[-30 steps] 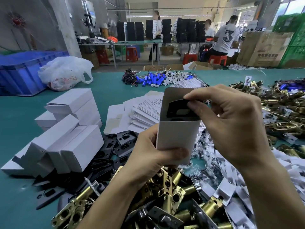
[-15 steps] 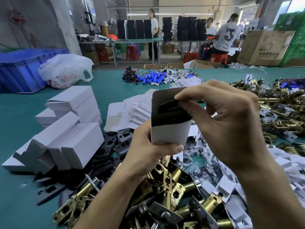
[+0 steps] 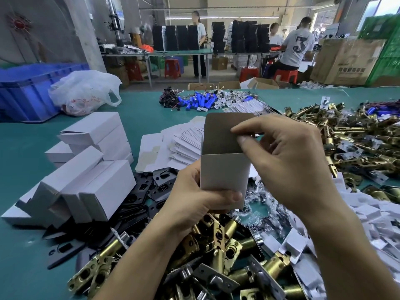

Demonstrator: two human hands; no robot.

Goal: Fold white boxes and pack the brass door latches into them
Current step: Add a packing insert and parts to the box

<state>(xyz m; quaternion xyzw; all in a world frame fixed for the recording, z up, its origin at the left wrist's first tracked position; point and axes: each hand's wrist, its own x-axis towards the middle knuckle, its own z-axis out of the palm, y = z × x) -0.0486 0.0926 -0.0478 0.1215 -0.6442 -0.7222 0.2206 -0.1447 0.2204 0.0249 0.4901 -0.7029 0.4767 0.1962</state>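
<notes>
**Holding an open box upright above the latch heap**

Left hand (image 3: 194,198) grips the lower half of the white box (image 3: 225,172). The thumb lies across the front face near the bottom edge and the fingers wrap behind. The box is upright, mouth up, held in the air rather than set on the table (image 3: 140,109). Judged reason: the palm backs the bottom closure, so anything put in drops to the end.

The top flap (image 3: 218,131) stands straight up at the back with its grey-brown inside showing. The mouth is open.

Right hand (image 3: 287,165) has thumb and forefinger pinched together at the mouth, against that flap, with the other fingers loosely curled and clear of it. Whether anything else sits between the tips is hidden. The inside of the box is not visible, so I cannot tell if a latch is in it.

Brass latches (image 3: 216,239) lie heaped loose directly under the hands, within easy reach. Closed boxes (image 3: 91,176) are stacked at left, out of the working space. Flat blanks (image 3: 186,144) are fanned just behind the held box. Black plates (image 3: 151,191) are strewn between the stack and the heap.

Judgement: this is the filling or closing step, and the flap is not yet tucked. Next, the flap must bend forward and its tab slide inside the front wall while the left hand keeps the walls square. Risk: squeezing the thin card bows the mouth, and the tab misses.
</notes>
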